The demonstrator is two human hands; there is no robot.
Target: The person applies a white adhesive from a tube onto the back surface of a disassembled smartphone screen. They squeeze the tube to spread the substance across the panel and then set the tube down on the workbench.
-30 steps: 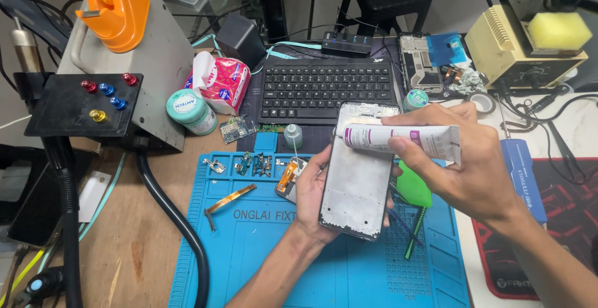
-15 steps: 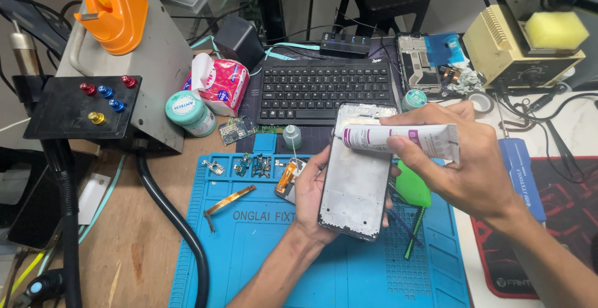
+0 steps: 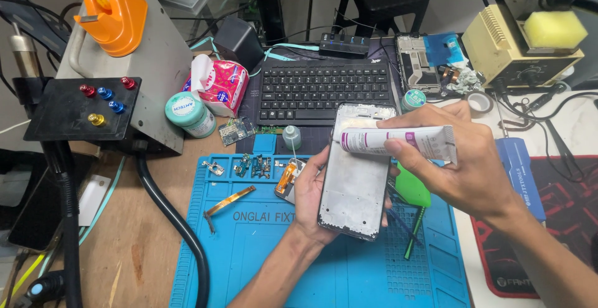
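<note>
My left hand [image 3: 309, 191] grips a bare silver phone frame [image 3: 356, 180] from below and holds it upright over the blue repair mat [image 3: 261, 252]. My right hand [image 3: 464, 161] holds a white tube of adhesive with a purple band [image 3: 398, 140], lying sideways across the frame's upper part, its nozzle at the frame's top left edge. Small phone parts [image 3: 252, 166] and a gold flex cable [image 3: 229, 201] lie on the mat to the left of my left hand.
A black keyboard [image 3: 324, 93] sits behind the mat. Left stand a grey machine with an orange tape dispenser [image 3: 112, 12], a teal jar [image 3: 188, 113] and a tissue pack [image 3: 219, 85]. A soldering station [image 3: 520, 40] is at the back right; a green pry tool [image 3: 412, 189] and a blue screwdriver case [image 3: 520, 177] lie right.
</note>
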